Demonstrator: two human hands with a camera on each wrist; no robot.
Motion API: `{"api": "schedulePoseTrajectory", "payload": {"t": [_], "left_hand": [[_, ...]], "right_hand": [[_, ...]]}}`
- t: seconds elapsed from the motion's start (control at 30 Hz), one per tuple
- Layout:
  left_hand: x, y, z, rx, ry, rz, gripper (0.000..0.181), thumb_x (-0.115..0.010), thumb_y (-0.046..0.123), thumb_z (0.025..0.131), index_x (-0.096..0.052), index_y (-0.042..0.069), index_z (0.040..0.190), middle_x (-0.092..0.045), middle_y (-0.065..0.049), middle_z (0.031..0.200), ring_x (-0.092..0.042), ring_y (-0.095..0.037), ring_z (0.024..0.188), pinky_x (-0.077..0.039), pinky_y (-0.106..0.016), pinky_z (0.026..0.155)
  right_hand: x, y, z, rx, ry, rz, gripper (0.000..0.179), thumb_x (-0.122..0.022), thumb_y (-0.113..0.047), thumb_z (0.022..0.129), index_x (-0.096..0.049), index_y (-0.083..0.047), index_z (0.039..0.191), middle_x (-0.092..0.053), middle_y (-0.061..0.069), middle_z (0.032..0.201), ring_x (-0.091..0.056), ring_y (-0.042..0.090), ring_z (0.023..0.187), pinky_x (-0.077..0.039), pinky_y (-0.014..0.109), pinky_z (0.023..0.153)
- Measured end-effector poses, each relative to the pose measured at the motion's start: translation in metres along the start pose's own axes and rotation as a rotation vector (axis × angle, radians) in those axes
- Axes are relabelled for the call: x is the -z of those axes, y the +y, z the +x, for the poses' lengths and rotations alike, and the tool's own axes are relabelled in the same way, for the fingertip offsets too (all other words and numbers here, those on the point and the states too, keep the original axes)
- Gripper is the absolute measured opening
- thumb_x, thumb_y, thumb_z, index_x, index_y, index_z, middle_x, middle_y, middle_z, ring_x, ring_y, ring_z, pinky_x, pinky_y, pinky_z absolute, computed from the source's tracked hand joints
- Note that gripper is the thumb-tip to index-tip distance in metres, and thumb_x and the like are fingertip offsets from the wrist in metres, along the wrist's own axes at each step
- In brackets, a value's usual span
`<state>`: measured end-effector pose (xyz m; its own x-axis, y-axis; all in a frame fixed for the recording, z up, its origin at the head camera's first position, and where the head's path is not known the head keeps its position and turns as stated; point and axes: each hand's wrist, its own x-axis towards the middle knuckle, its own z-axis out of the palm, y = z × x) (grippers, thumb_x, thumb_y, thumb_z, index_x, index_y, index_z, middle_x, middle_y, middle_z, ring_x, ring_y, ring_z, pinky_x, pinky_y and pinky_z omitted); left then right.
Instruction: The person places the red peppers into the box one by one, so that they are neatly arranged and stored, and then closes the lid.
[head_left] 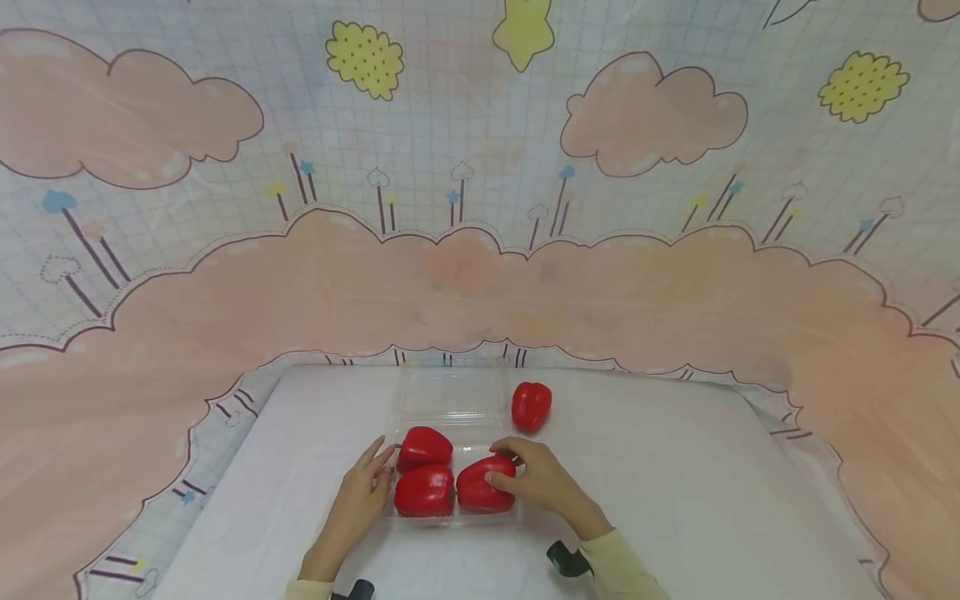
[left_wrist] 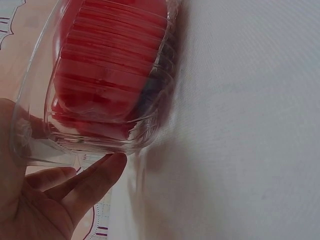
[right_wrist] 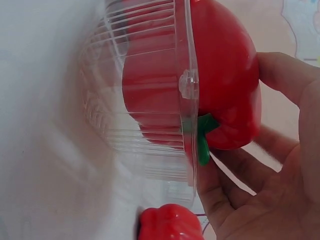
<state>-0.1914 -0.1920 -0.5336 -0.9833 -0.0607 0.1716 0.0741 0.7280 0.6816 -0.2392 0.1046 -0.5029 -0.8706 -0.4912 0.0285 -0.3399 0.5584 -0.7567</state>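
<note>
From the middle of the clear tray (head_left: pixel 453 522), the left hand (head_left: pixel 362 496) is set at nine o'clock, its fingers nearly straight and touched to the tray's end, with nothing clasped. Inside the tray, a first red pepper (head_left: pixel 425 448) is placed between ten and eleven o'clock, its stem turned to nine; a second red pepper (head_left: pixel 423 490) is laid on its side just below it, between eight and nine. At twelve o'clock, the clear lid (head_left: pixel 452 396) is laid back over the white tabletop (head_left: pixel 712 500). At three o'clock, a third red pepper (head_left: pixel 483 487) is held in the tray, its upper part seen above the rim in the right wrist view. Outside, between one and two o'clock, a fourth red pepper (head_left: pixel 532 407) is set on the tabletop, just beside the lid. Farther over at three, that third pepper is gripped by the right hand (head_left: pixel 546 481), its thumb and curved fingers spread around the pepper's width
</note>
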Motion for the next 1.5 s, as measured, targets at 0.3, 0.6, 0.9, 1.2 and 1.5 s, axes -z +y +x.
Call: {"api": "schedulePoseTrajectory", "payload": {"t": [0.3, 0.6, 0.9, 1.2, 1.5], "left_hand": [[-0.0001, 0.0002, -0.0009, -0.016, 0.011, -0.005, 0.041, -0.054, 0.006, 0.097, -0.054, -0.001, 0.138, -0.042, -0.020, 0.153, -0.063, -0.037, 0.118, -0.058, -0.042, 0.089], [-0.0018, -0.0012, 0.0011, -0.019, 0.016, -0.002, 0.041, -0.054, 0.006, 0.097, -0.055, -0.001, 0.138, -0.042, -0.020, 0.152, -0.064, -0.036, 0.117, -0.058, -0.042, 0.089], [-0.0016, -0.0013, 0.0004, -0.013, 0.009, -0.003, 0.042, -0.054, 0.008, 0.097, -0.054, -0.001, 0.138, -0.042, -0.021, 0.152, -0.066, -0.036, 0.115, -0.059, -0.039, 0.086], [-0.0015, -0.0003, -0.0002, -0.030, 0.026, 0.002, 0.041, -0.054, 0.009, 0.098, -0.055, 0.000, 0.137, -0.043, -0.021, 0.151, -0.067, -0.034, 0.111, -0.060, -0.039, 0.085], [-0.0002, 0.0001, -0.0003, -0.017, 0.010, 0.007, 0.041, -0.055, 0.009, 0.098, -0.054, 0.000, 0.138, -0.043, -0.021, 0.152, -0.064, -0.037, 0.117, -0.059, -0.040, 0.087]], "right_hand": [[0.0006, 0.0011, -0.0012, 0.000, -0.052, 0.016, 0.049, -0.077, -0.039, 0.081, -0.062, -0.018, 0.123, -0.064, -0.002, 0.114, -0.056, 0.017, 0.105, -0.056, 0.025, 0.076], [0.0056, 0.0003, -0.0011, -0.014, -0.138, 0.014, 0.064, -0.085, -0.036, 0.072, -0.057, -0.019, 0.128, -0.060, -0.002, 0.119, -0.055, 0.020, 0.113, -0.059, 0.031, 0.079], [0.0036, -0.0008, -0.0038, 0.009, -0.121, 0.050, 0.067, -0.083, -0.035, 0.074, -0.055, -0.021, 0.133, -0.059, -0.001, 0.126, -0.054, 0.021, 0.116, -0.059, 0.029, 0.080], [0.0022, 0.0015, -0.0029, 0.034, -0.097, 0.049, 0.061, -0.083, -0.032, 0.075, -0.056, -0.025, 0.129, -0.059, -0.004, 0.124, -0.055, 0.019, 0.115, -0.059, 0.028, 0.081], [0.0005, 0.0036, -0.0016, 0.031, -0.107, 0.056, 0.061, -0.082, -0.032, 0.076, -0.055, -0.024, 0.130, -0.059, -0.004, 0.125, -0.055, 0.019, 0.117, -0.059, 0.029, 0.084]]}}
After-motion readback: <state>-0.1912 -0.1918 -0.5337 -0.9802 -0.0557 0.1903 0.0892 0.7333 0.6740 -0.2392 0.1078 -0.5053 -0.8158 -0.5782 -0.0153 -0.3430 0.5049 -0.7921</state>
